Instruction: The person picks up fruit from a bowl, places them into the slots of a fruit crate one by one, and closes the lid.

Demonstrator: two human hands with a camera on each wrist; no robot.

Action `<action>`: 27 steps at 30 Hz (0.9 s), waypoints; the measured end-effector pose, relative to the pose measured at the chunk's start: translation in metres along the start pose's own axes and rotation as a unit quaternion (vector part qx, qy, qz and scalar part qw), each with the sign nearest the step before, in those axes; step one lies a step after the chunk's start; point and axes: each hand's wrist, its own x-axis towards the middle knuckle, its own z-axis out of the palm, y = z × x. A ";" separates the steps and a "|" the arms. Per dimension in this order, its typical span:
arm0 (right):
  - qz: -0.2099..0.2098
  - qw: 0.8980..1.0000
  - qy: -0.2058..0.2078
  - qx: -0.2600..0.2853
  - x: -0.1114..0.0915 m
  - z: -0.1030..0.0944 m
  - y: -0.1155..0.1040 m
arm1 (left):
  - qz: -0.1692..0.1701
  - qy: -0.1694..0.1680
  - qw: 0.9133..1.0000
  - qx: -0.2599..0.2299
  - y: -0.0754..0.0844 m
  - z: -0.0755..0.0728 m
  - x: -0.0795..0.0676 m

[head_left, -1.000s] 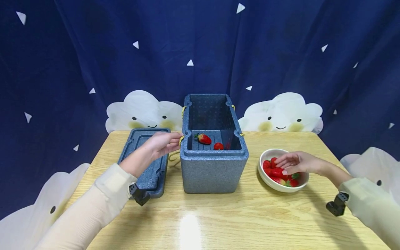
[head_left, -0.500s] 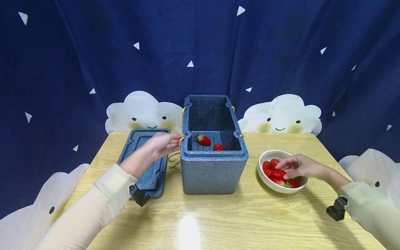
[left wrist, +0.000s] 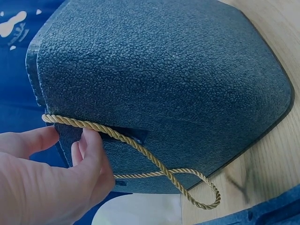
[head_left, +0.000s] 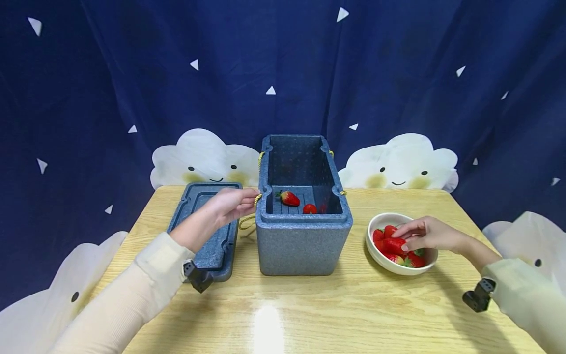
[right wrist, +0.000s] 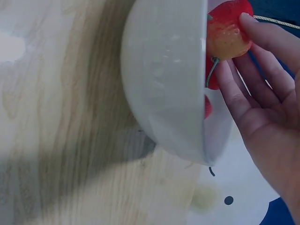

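Note:
My left hand [head_left: 232,204] touches the outer left side of the open blue foam box [head_left: 302,248] near its rim. In the left wrist view its fingertips lie against the box wall, right by the gold rope handle [left wrist: 150,157]. Inside the box are a strawberry [head_left: 289,198] with a green top and another red fruit [head_left: 309,209], partly hidden by the front wall. My right hand [head_left: 431,233] is over the white bowl [head_left: 375,251], its thumb and fingers around a strawberry [right wrist: 229,30]. Several more strawberries [head_left: 414,259] lie in the bowl.
The box's blue lid [head_left: 212,250] lies on the wooden table [head_left: 318,314] to the left, partly under my left forearm. A dark blue curtain [head_left: 300,73] with white clouds hangs behind. The bowl stands to the right of the box.
My right hand has lowered into the bowl, and its thumb and fingers have closed around a strawberry. The left hand stays at the side of the box.

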 end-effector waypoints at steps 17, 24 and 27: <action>-0.027 0.999 0.040 -0.022 0.009 -0.019 -0.027 | 0.009 -0.007 1.000 0.005 0.001 -0.001 -0.003; -0.022 0.999 0.047 -0.018 0.016 -0.022 -0.035 | 0.007 -0.007 1.000 0.003 0.000 -0.001 -0.002; -0.020 0.998 0.050 -0.014 0.019 -0.023 -0.039 | 0.005 -0.005 1.000 0.004 -0.001 -0.001 -0.001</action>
